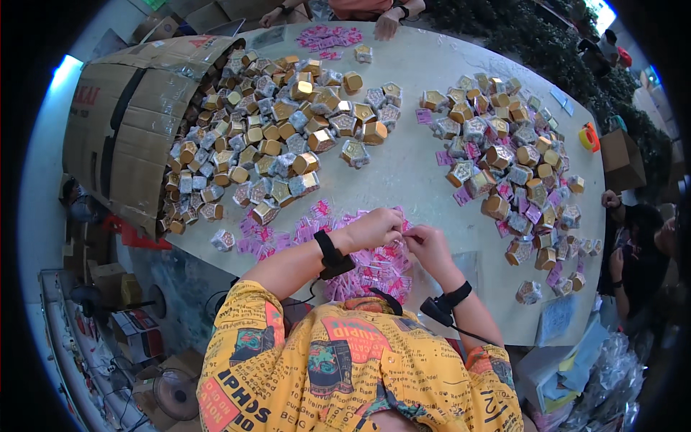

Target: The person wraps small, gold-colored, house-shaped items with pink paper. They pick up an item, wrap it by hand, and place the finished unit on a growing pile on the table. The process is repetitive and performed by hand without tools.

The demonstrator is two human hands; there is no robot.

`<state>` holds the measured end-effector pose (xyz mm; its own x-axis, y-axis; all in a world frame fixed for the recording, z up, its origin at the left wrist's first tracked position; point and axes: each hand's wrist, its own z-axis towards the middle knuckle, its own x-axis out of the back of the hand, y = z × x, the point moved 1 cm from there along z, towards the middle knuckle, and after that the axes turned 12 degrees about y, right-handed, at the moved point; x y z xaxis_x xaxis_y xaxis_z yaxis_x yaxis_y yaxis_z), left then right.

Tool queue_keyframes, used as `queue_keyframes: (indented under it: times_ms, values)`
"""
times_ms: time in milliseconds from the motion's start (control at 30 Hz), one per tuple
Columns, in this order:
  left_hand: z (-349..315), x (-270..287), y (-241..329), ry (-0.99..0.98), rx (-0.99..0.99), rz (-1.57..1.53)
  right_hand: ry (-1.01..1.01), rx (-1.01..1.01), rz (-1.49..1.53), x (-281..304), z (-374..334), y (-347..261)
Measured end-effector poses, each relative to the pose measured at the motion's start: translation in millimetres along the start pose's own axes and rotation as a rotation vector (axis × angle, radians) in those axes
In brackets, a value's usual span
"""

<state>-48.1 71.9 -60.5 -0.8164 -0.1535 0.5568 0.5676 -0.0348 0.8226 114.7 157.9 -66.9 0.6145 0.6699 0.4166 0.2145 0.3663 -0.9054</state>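
Observation:
Over a heap of pink printed tags [374, 270] at the near edge of the table, my left hand [373, 229] and my right hand [430, 248] meet with their fingertips almost touching. Both are closed in a pinch. Whatever lies between the fingers is too small to make out. More pink tags spread to the left under my left forearm. Left of my hands, a large pile of gold, many-sided boxes [270, 147], several in clear bubble wrap, spills across the table. Each wrist wears a black band.
A big cardboard carton [122, 137] lies on its side at the left, its mouth toward the boxes. On the right is a second pile of wrapped gold boxes [515, 169] mixed with pink tags. An orange tape roll [589, 137] sits near the right edge. Other people stand across and at the right.

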Motion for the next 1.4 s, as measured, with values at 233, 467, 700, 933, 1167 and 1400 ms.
queue_keyframes:
  times_ms: [233,467,700,933,1167,1400]
  values:
    - [9,5,-40,-0.171,0.566,-0.603,-0.105,0.533,-0.561,0,17,-7]
    - [47,32,-43,-0.119,0.584,0.113,0.008,0.473,-0.542,-5,27,14]
    - [60,54,-140,0.406,0.395,0.94,0.103,0.257,-0.298,6,30,15]
    - [48,46,-150,0.523,0.508,0.493,0.196,0.188,-0.204,12,42,3]
    - [25,43,-101,0.393,0.792,-0.389,0.23,0.231,-0.169,5,62,-13]
    - [1,41,-8,0.388,0.61,-0.995,0.266,0.31,-0.14,14,49,-55]
